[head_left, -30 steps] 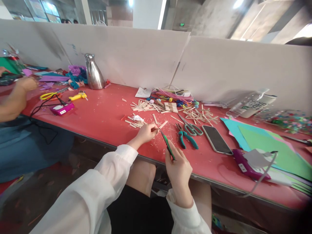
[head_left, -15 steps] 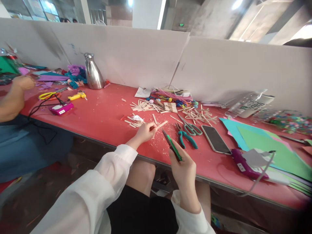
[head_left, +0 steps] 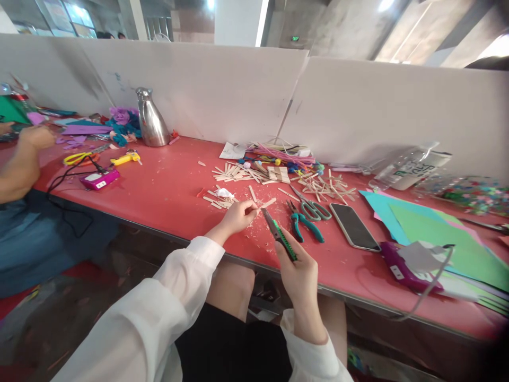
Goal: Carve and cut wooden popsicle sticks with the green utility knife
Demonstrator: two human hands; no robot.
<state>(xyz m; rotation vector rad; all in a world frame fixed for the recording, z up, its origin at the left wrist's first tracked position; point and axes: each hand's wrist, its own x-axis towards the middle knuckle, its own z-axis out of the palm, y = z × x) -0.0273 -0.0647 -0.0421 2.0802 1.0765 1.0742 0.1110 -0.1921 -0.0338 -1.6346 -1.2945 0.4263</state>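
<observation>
My left hand (head_left: pixel 239 214) pinches one end of a wooden craft stick (head_left: pixel 265 203) just above the red table (head_left: pixel 167 185). My right hand (head_left: pixel 298 270) is closed round a green utility knife (head_left: pixel 280 234). Its blade tip points up and left, close to the stick. Wood shavings (head_left: pixel 258 225) lie scattered under both hands.
Loose craft sticks (head_left: pixel 238 172), teal pliers (head_left: pixel 304 225), scissors (head_left: pixel 312 208), a phone (head_left: pixel 353 227), a purple glue gun (head_left: pixel 401 268) and coloured paper sheets (head_left: pixel 437 228) lie to the right. A steel jug (head_left: pixel 150 119) stands at the back. Another person's arm (head_left: pixel 22 159) works at the far left.
My right hand drew the knife away from the stick toward the right, then brought the blade back close to it. My left hand kept hold of the stick.
</observation>
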